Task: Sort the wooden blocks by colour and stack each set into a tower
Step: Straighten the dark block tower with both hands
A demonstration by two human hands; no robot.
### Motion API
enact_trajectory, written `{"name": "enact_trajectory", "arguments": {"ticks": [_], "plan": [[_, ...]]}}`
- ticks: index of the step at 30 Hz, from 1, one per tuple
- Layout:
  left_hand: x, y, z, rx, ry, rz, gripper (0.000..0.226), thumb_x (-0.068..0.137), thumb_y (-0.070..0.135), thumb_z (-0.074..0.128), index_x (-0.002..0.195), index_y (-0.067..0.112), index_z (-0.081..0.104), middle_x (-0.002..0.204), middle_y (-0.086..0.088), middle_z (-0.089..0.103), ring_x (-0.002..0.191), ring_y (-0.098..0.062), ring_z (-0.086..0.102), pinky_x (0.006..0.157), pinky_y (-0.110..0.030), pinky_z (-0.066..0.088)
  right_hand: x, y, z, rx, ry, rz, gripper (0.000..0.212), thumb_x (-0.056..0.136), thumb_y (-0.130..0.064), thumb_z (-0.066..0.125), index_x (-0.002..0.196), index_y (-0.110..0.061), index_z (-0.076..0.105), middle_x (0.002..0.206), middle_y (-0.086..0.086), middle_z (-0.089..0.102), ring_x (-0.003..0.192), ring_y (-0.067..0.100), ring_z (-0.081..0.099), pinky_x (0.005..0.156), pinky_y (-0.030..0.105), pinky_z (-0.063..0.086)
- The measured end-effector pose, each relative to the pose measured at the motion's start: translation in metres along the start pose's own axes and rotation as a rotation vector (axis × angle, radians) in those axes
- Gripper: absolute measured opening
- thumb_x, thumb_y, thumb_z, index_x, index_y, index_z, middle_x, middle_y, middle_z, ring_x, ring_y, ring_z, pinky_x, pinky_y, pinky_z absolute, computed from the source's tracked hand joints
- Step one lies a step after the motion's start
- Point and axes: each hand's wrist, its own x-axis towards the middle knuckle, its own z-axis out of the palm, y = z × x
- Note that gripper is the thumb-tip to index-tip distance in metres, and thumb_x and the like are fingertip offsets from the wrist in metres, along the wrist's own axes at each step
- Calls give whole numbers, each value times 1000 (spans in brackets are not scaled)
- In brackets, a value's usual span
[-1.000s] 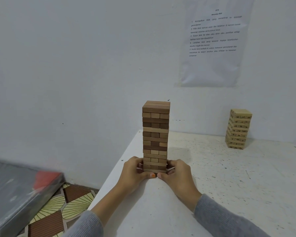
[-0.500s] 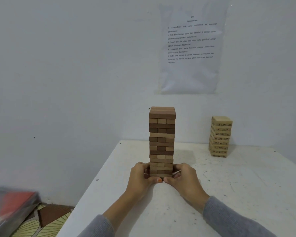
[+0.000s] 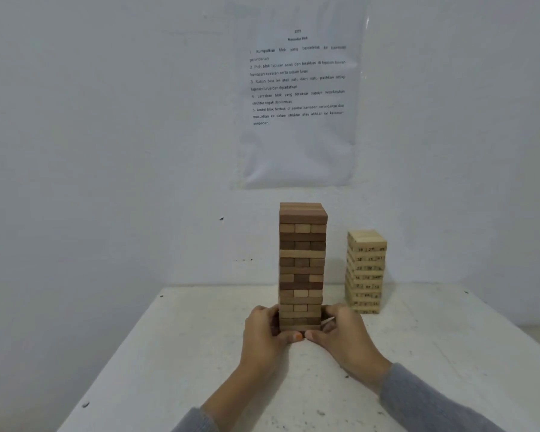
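Now, in the head view, the brown tower (image 3: 302,263) of wooden blocks stands upright on the white table (image 3: 200,353), near its far edge, with dark and lighter layers mixed. The left hand (image 3: 264,336) holds the tower's base from the 9 o'clock side and the right hand (image 3: 343,338) from the 3 o'clock side. On both hands the fingers are curled round the lowest layers, and the two thumbs meet in front of the base at 6 o'clock. At about 2 o'clock from this tower, apart from it, stands the pale tower (image 3: 366,272), shorter, with dark marks on its blocks. At 12 o'clock, a printed sheet (image 3: 296,98) hangs on the wall (image 3: 106,120).
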Motion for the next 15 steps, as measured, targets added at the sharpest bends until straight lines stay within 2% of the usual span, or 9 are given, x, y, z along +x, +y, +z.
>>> {"name": "enact_trajectory", "arguments": {"ticks": [1,2,4,5,6,8,12,15], "plan": [[3,3,5,-31,9,-9,31,70,0,77,98,11,70,78,10,57,69,14,58,63,-4,42,4,3,-2,-17,13,3,40,79,-13,77,117,-11,64,91,-5,66,80,9,62,74,22,55],[5,4,10,-37,12,7,30,66,13,80,94,19,70,78,8,58,71,9,59,63,-5,42,9,6,-3,-16,24,9,42,79,-14,77,118,-11,64,92,-2,67,82,11,62,78,27,56],[11,3,18,-6,30,20,34,56,39,76,88,33,68,83,2,61,76,-1,56,64,-6,41,16,11,-5,-7,36,30,40,79,-12,77,117,-8,62,92,0,64,79,10,59,72,20,52],[14,1,21,-26,53,-1,33,58,34,78,90,29,70,87,-4,62,77,-2,55,64,-6,42,19,11,-6,-8,39,37,39,80,-10,76,116,-8,61,90,0,62,76,8,55,66,13,46],[19,0,24,-38,58,-12,31,63,19,79,94,19,72,91,-11,61,75,-2,55,64,-6,43,22,13,-7,-6,48,38,38,81,-9,75,116,-7,61,87,-1,60,73,6,52,61,10,41],[26,-8,29,-39,42,-21,32,69,-4,75,100,4,72,96,-17,59,71,1,56,64,-4,43,25,14,-8,6,76,32,35,82,-5,73,115,-4,62,78,-5,54,68,2,47,56,7,37],[34,-13,36,-6,52,-11,34,71,-3,75,103,6,71,96,-11,62,75,1,58,69,-9,47,25,15,-9,6,140,3,29,84,2,68,112,-4,64,68,-15,46,61,-3,43,54,2,37],[40,-14,39,-49,21,-55,32,72,-14,70,102,-4,66,85,-2,59,67,11,59,62,-3,43,26,14,-5,2,185,-11,31,86,0,67,115,-9,65,70,-17,45,62,-5,40,54,0,36]]}}
